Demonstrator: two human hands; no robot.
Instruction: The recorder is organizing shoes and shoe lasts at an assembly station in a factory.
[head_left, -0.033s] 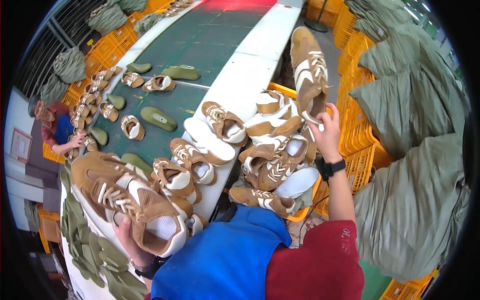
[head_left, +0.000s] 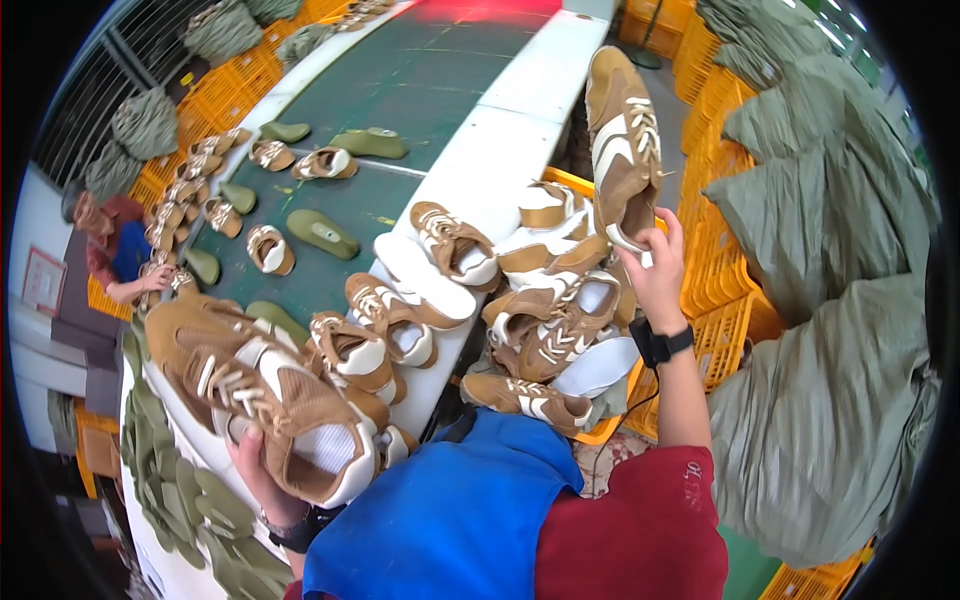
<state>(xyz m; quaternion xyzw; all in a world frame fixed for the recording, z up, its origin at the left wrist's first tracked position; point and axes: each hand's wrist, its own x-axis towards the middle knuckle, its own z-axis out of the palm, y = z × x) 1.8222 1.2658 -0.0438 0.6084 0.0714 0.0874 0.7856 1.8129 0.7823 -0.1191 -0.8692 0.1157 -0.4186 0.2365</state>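
My left hand point(head_left: 262, 470) grips a brown and white lace-up sneaker point(head_left: 325, 455) close to me, its heel opening turned toward me; another brown sneaker point(head_left: 185, 345) overlaps behind it, and I cannot tell whether the hand holds that one too. On the right, my right hand point(head_left: 655, 255) pinches a matching sneaker point(head_left: 622, 150) by its heel, toe pointing up, above a heap of shoes. That heap of sneakers point(head_left: 560, 340) fills a yellow crate point(head_left: 632, 392) in front of me. Several more sneakers point(head_left: 455, 245) stand along the white table edge.
A green conveyor belt point(head_left: 400, 90) carries sneakers and olive shoe lasts point(head_left: 322, 233). More lasts point(head_left: 180, 500) lie piled at the left. Across the belt, a co-worker point(head_left: 120, 235) reaches toward shoes. Stacked yellow crates point(head_left: 715, 270) and grey-green covers point(head_left: 830, 400) line the right side.
The scene has shifted slightly rightward in the view. Both hands keep hold of their sneakers, almost unmoved.
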